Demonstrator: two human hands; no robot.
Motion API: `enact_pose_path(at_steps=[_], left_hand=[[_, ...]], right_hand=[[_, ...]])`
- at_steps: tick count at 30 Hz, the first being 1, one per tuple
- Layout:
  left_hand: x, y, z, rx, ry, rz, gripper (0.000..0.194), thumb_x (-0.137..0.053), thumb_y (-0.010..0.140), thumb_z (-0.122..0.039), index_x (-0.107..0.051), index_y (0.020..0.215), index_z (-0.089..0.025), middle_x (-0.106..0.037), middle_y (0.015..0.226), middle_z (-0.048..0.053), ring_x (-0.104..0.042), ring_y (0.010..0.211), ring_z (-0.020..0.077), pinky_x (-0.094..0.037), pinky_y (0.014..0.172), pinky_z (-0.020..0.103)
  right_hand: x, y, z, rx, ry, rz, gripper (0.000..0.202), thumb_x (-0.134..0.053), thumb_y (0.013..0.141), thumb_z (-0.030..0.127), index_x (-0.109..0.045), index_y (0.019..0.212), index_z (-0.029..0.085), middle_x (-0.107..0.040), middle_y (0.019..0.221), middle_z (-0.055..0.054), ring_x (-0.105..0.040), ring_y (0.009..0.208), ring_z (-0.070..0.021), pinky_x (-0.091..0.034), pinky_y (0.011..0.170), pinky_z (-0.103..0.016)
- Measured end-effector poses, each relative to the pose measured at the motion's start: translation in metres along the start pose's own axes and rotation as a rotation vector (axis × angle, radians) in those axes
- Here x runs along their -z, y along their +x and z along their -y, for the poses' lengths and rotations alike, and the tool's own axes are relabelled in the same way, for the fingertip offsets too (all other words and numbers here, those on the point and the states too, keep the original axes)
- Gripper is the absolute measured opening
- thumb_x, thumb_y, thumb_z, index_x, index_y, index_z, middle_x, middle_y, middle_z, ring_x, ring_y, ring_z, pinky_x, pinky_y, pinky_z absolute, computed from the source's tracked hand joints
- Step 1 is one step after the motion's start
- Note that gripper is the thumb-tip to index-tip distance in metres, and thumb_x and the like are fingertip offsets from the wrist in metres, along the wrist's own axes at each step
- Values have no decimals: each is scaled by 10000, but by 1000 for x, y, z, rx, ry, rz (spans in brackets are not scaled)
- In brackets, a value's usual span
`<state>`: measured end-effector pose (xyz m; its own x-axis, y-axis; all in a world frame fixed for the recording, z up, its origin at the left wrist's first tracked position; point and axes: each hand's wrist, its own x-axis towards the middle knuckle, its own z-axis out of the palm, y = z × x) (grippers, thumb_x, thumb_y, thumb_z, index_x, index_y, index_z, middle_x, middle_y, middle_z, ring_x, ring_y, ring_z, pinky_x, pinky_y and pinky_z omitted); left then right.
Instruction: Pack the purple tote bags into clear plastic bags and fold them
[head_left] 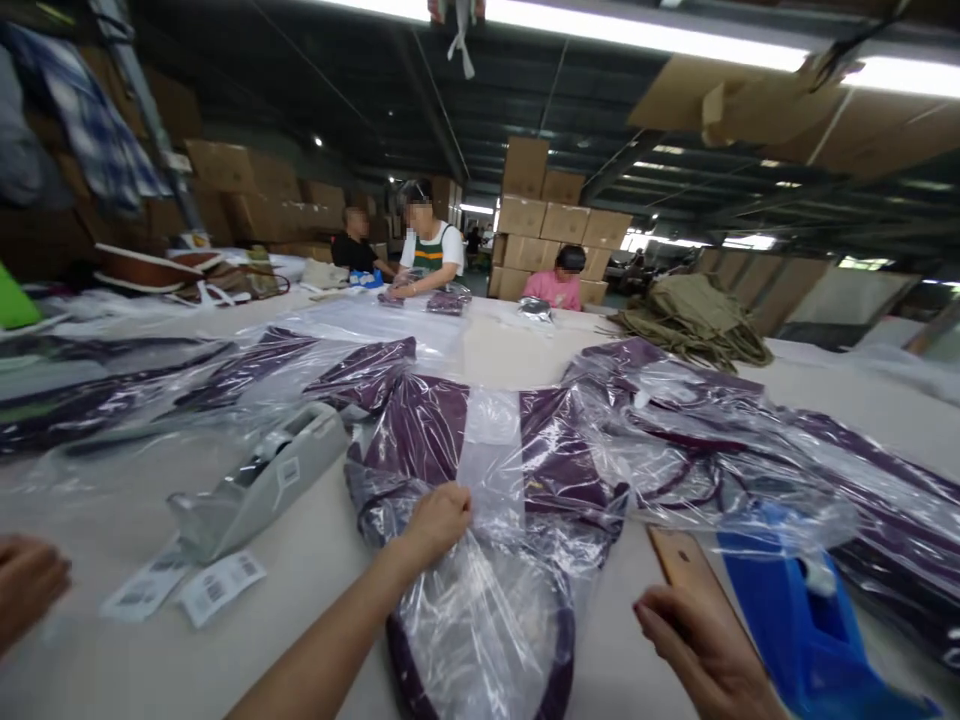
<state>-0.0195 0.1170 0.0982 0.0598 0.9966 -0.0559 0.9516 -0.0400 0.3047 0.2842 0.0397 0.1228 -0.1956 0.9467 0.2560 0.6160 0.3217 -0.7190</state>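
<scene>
A dark purple bag with looped handles (409, 645) lies before me inside a clear plastic bag (487, 590), a pale translucent strip (491, 450) down its middle. My left hand (439, 515) is closed on the plastic near the middle, where the film is creased. To the right, my right hand (697, 640) hovers by a gold phone (694, 565), its fingers loosely bent and thumb apart, with nothing visible in it. A blue tape dispenser (802, 630) stands beside the phone. Left of the bag are a grey tape dispenser (277, 480) and barcode labels (221, 585).
Another person's hand (30, 590) shows at the left edge. More plastic-wrapped purple bags (247, 375) lie on both sides. Olive fabric (694, 315) is piled at the far right. Several people work across the table (502, 355), with stacked cartons (536, 215) behind them.
</scene>
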Motion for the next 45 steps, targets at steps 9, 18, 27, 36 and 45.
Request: enact_pose_path(at_steps=[9,18,27,36,45], left_hand=[[-16,-10,8,-164,20,-91,180,-405,870,-79,-570,875,-148,-591,945,93,-531,940,226,-426,811,336],[-23,-9,10,-209,-18,-124,171,-416,881,-85,-571,895,-154,-584,909,72,-528,916,210,-447,791,321],[-22,-12,8,-213,-11,-106,182,-396,889,-96,-570,908,-149,-591,924,79,-535,908,220,-462,776,335],[-20,-12,6,-222,12,-88,231,-361,884,-69,-580,907,-139,-595,921,91,-535,916,224,-461,795,346],[-20,-12,7,-214,31,-83,208,-380,893,-110,-586,911,-136,-598,937,102,-534,937,222,-456,815,340]], right_hand=[[-70,107,67,362,-255,576,159,-478,878,233,-583,771,180,-593,722,4,-535,671,-119,-362,624,-225],[-106,160,76,375,-672,848,112,-567,819,220,-677,827,200,-685,764,-23,-602,713,-158,-324,599,-234],[-128,177,70,219,-767,841,88,-639,748,232,-709,784,193,-698,739,-22,-615,707,-152,-339,575,-220],[-124,170,59,78,-800,499,196,-661,764,291,-653,895,145,-682,844,-77,-614,789,-205,-414,650,-265],[-159,56,36,715,-571,138,401,-355,889,108,-487,1267,107,-595,1243,-132,-457,1234,-277,-286,1047,-502]])
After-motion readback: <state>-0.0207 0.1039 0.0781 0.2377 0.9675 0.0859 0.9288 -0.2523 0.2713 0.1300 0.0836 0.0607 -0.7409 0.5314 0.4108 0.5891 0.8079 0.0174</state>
